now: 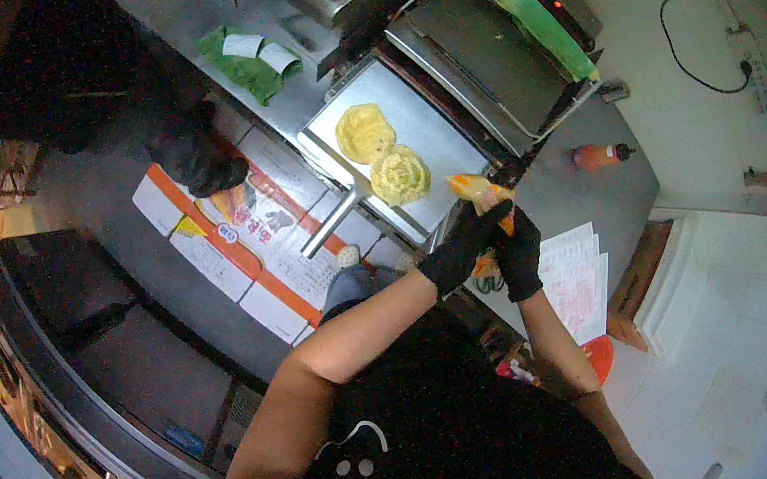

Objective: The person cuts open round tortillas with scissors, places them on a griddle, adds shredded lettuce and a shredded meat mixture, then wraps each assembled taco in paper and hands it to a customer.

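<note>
Both my hands wear black gloves and come together over the near right corner of a metal tray. My left hand (458, 257) and my right hand (521, 259) are closed around the lower part of an orange-and-yellow printed wrapper (481, 189); whatever is inside it cannot be made out. Its upper end sticks out above my fingers. On the shiny metal tray (430, 120) lie two round yellow flatbreads, one farther away (364, 133) and one nearer (400, 176), their edges touching. The nearer one has a rougher, lumpier surface. A metal handle (332, 223) juts from the tray's left side.
Behind the tray stands a flat griddle (484, 50) with a green strip along its far edge. A red sauce bottle (601, 155) and white paper sheets (577, 280) are to the right. A green cloth (249, 69) lies far left. Flattened cardboard (233, 249) covers the floor.
</note>
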### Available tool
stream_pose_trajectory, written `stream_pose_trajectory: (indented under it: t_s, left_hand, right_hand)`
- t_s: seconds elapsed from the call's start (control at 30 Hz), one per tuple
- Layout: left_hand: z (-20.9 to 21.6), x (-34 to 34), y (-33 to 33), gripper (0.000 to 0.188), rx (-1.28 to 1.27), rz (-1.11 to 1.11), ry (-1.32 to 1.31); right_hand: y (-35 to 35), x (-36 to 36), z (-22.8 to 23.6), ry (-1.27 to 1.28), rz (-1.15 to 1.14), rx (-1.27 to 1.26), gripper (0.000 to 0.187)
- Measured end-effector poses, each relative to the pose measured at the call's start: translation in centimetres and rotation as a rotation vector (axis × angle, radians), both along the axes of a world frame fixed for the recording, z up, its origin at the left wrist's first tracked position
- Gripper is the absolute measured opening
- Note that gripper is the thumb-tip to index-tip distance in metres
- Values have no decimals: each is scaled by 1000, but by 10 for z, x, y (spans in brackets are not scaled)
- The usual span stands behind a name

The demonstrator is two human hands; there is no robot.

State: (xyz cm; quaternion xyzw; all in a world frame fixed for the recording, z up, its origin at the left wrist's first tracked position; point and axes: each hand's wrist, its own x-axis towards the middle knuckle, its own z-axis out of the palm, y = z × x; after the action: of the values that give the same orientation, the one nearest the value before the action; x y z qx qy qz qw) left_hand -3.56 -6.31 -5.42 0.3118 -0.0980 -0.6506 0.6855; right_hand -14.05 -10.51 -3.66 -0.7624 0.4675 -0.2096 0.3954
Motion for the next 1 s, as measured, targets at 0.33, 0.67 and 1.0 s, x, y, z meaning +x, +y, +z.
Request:
stream_pose_trajectory:
  t_s: [0.33,0.67,1.0]
  left_hand:
    - [-13,-51,58,52,-147,-342,-827]
    - [-10,-65,89,34,130,-500,-1212]
    - [-7,-63,138,32,288,-290,-909]
  right_hand:
    - [-2,-107,-25,-556,-440,482,24]
    - [-31,-148,-16,-658,-370,595,26]
    - [20,-118,-35,-325,11,360,29]
